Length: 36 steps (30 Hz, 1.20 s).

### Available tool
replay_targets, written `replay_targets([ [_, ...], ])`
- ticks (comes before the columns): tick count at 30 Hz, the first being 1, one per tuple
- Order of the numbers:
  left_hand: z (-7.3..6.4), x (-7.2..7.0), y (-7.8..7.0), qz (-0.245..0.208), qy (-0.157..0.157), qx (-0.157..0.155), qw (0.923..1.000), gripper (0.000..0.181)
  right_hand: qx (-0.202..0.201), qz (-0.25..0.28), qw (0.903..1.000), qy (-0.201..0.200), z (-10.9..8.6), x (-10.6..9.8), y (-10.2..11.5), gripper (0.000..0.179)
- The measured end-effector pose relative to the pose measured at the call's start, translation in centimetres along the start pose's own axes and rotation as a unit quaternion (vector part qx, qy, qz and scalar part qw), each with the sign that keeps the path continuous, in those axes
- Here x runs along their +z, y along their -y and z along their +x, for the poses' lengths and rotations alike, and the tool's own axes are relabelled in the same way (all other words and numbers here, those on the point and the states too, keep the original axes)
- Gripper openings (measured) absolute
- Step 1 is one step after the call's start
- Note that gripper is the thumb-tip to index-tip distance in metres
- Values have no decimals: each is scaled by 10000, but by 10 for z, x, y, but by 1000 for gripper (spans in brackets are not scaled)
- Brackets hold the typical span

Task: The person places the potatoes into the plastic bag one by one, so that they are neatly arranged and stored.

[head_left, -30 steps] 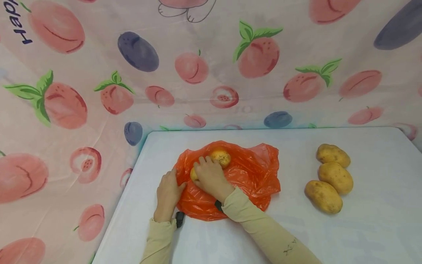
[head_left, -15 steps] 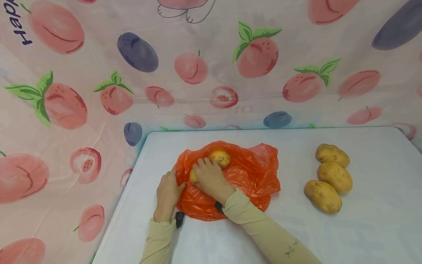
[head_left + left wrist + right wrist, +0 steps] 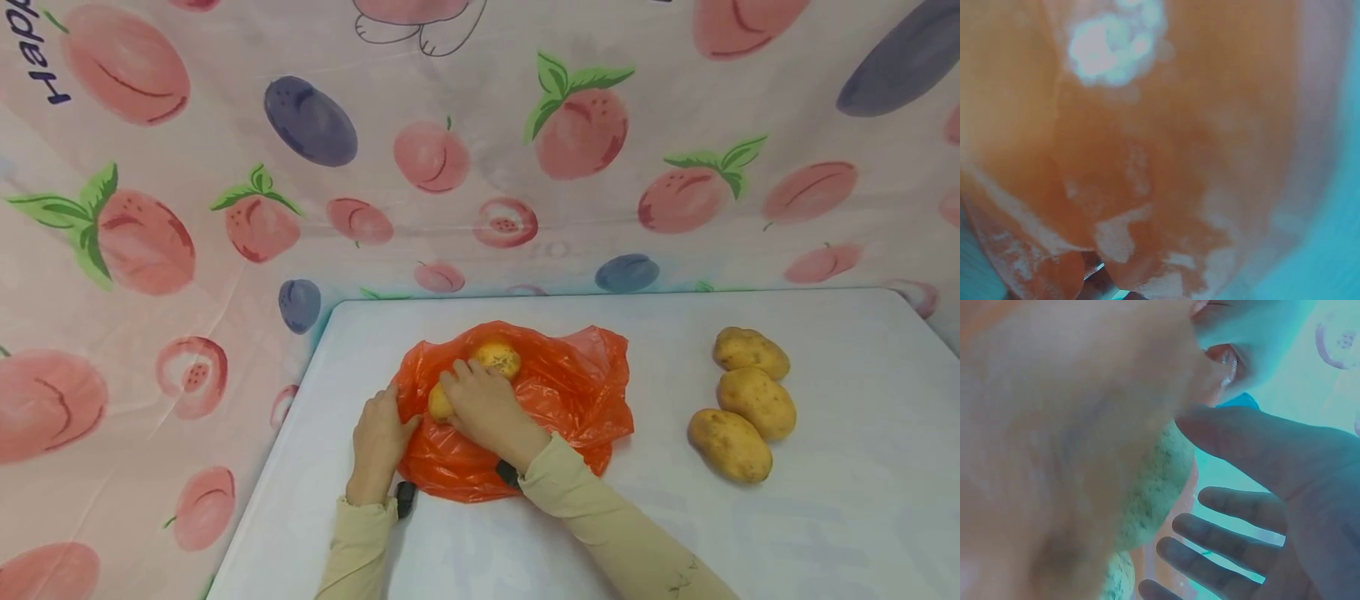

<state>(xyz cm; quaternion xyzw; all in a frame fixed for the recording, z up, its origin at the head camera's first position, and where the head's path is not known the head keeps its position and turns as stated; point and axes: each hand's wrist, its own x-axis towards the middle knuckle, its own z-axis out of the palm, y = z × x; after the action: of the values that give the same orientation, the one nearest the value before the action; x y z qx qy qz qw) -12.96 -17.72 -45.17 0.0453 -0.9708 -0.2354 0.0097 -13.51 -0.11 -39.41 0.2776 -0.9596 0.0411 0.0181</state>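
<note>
A crumpled, translucent red plastic bag (image 3: 555, 404) lies spread on the white table, with two yellow potatoes on it. My right hand (image 3: 492, 414) curls its fingers over the nearer potato (image 3: 438, 406), whose left side shows. The other potato (image 3: 497, 359) sits just beyond the fingertips. My left hand (image 3: 377, 437) rests at the bag's left edge, thumb toward the potatoes. In the right wrist view, the left hand's fingers (image 3: 1235, 540) are straight and spread beside a speckled potato (image 3: 1157, 487). Blurred orange film (image 3: 1197, 125) fills most of the left wrist view.
Three more potatoes stand in a close group at the table's right: a back one (image 3: 750, 352), a middle one (image 3: 757, 404) and a front one (image 3: 730, 446). A fruit-printed cloth (image 3: 465, 92) hangs behind the white table (image 3: 660, 333) and along its left side.
My right hand has shifted slightly right and toward me, and more of the nearer potato shows. My left hand and the bag stay nearly where they were.
</note>
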Motion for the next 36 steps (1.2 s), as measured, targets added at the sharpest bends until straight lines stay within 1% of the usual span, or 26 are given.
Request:
replay_targets([
  [7, -1, -1, 1, -2, 30, -15, 10000, 57, -42, 275, 9995, -122, -9, -3, -7, 54],
  [12, -1, -1, 1, -15, 69, -38, 10000, 58, -40, 542, 9984, -121, -17, -6, -13, 57],
  [16, -1, -2, 0, -31, 116, -68, 9999, 57, 13, 715, 9973, -177, -24, -7, -19, 58],
  [18, -1, -2, 0, -14, 92, -58, 9999, 57, 15, 773, 9967, -243, -27, -7, -22, 57],
  [23, -1, -2, 0, 25, 47, -49, 10000, 57, 12, 781, 9964, -338, -35, -7, -28, 56],
  [30, -2, -1, 0, 81, 43, 2, 10000, 57, 144, 807, 9963, -244, -45, -11, -33, 56],
  [36, -1, -2, -1, -17, 34, -39, 10000, 58, 220, 733, 9969, -196, -51, -12, -40, 62],
])
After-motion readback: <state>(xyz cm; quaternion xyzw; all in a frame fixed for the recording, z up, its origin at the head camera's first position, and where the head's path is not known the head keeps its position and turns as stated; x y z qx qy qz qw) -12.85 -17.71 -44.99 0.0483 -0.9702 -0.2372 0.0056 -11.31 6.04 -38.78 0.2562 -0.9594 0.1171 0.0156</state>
